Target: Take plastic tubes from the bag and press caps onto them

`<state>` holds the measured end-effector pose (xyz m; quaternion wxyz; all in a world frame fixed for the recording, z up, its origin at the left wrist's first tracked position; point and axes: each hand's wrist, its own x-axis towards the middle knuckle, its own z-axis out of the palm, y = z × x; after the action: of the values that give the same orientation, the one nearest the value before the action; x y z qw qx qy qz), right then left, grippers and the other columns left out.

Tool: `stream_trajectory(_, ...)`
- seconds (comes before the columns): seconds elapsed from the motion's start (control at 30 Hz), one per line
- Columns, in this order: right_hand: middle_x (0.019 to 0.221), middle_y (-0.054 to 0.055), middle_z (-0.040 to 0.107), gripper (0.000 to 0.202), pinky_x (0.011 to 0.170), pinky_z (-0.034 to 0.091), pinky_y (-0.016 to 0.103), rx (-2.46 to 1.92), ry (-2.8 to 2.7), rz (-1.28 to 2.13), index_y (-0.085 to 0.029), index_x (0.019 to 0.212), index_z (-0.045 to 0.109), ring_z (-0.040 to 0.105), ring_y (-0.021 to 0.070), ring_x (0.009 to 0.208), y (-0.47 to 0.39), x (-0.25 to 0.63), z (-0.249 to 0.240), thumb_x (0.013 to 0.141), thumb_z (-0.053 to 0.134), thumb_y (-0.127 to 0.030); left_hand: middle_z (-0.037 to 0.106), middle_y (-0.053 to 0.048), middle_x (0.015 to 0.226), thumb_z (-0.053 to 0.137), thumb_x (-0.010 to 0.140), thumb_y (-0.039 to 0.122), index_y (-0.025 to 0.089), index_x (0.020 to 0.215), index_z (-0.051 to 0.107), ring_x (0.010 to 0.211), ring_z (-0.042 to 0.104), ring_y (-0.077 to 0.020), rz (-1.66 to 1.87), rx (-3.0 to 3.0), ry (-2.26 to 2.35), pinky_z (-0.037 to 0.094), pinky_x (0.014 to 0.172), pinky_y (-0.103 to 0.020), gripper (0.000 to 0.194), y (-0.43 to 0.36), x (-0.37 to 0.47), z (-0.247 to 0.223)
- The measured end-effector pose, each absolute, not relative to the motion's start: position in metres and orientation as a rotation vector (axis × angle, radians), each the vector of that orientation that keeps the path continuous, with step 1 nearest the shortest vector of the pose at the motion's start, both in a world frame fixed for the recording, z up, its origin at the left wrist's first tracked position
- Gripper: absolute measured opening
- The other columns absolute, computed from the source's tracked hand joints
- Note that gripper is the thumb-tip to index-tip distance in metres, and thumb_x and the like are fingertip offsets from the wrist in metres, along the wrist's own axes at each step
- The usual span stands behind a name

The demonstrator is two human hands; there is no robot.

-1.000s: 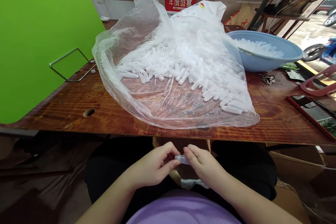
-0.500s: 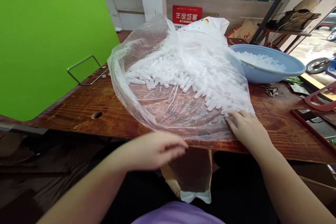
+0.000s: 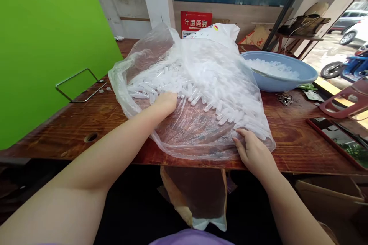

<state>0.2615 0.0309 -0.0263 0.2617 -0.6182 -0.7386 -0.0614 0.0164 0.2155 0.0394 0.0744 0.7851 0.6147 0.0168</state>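
Observation:
A clear plastic bag (image 3: 198,132) lies on the wooden table with its mouth towards me. Inside is a heap of small, translucent white plastic tubes (image 3: 218,80). My left hand (image 3: 168,101) reaches through the mouth to the near edge of the heap. Its fingers point away from me and are hidden, so their grip does not show. At the bag's near right part, my right hand (image 3: 254,151) has thumb and forefinger close together on the thin film, beside the lowest tubes.
On the right stands a blue basin (image 3: 281,80) holding more such tubes, with keys (image 3: 284,99) in front. A red-edged tablet-like object (image 3: 339,141) lies farther right. A green panel (image 3: 51,46) rises at left; below the table edge hangs an open brown bag (image 3: 198,195).
My left hand has moved from in front of the table edge forward into the bag, up to the tubes. My right hand stays at the bag's near right part, its thumb and forefinger now closer together.

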Motion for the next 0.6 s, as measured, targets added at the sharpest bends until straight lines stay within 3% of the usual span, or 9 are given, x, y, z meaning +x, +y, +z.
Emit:
stream_trajectory(0.13, 0.099, 0.012, 0.057, 0.034, 0.075, 0.052, 0.033, -1.571, -1.93, -0.063, -0.016, 0.12, 0.048, 0.059, 0.0224, 0.092, 0.02, 0.25, -0.021, 0.092, 0.04, -0.033, 0.065, -0.007, 0.093, 0.046, 0.084, 0.031, 0.017, 0.115, 0.056, 0.075, 0.06, -0.0206, 0.229, 2.322, 1.668, 0.045, 0.066, -0.029, 0.035, 0.16, 0.015, 0.054)
stream_trajectory(0.2, 0.098, 0.011, 0.054, 0.034, 0.077, 0.052, 0.031, -1.497, -1.905, 0.025, -0.017, 0.123, 0.047, 0.059, 0.0201, 0.091, 0.013, 0.236, -0.016, 0.092, 0.04, -0.028, 0.065, -0.002, 0.084, 0.047, 0.085, 0.038, 0.022, 0.125, 0.05, 0.066, 0.057, -0.016, 0.506, 2.072, 1.368, 0.043, 0.061, -0.026, 0.043, 0.122, 0.014, 0.056)
stream_trajectory(0.37, 0.1, 0.007, 0.056, 0.032, 0.079, 0.052, 0.027, -1.156, -1.845, 0.255, -0.024, 0.119, 0.051, 0.058, 0.0159, 0.093, -0.001, 0.192, -0.001, 0.089, 0.048, -0.016, 0.061, 0.002, 0.068, 0.065, 0.074, 0.037, 0.021, 0.101, 0.066, 0.061, 0.053, -0.0086, 0.853, 1.213, 0.922, 0.043, 0.062, -0.02, 0.031, 0.054, 0.019, 0.035)
stream_trajectory(0.47, 0.099, 0.005, 0.059, 0.035, 0.079, 0.052, 0.026, -1.054, -1.744, 0.165, -0.025, 0.116, 0.053, 0.059, 0.015, 0.091, -0.002, 0.177, -0.002, 0.085, 0.053, -0.009, 0.063, 0.001, 0.07, 0.076, 0.064, 0.031, 0.018, 0.09, 0.068, 0.057, 0.054, -0.0065, 0.99, 0.772, 0.831, 0.046, 0.06, -0.019, 0.03, 0.039, 0.023, 0.022)
stream_trajectory(0.6, 0.104, 0.007, 0.06, 0.044, 0.079, 0.053, 0.027, -0.947, -1.761, -0.028, -0.023, 0.119, 0.054, 0.06, 0.0162, 0.092, -0.002, 0.171, -0.008, 0.08, 0.057, -0.003, 0.067, -0.001, 0.076, 0.08, 0.06, 0.024, 0.015, 0.083, 0.068, 0.059, 0.058, -0.0071, 1.076, 0.604, 0.766, 0.048, 0.062, -0.019, 0.028, 0.029, 0.027, 0.016)
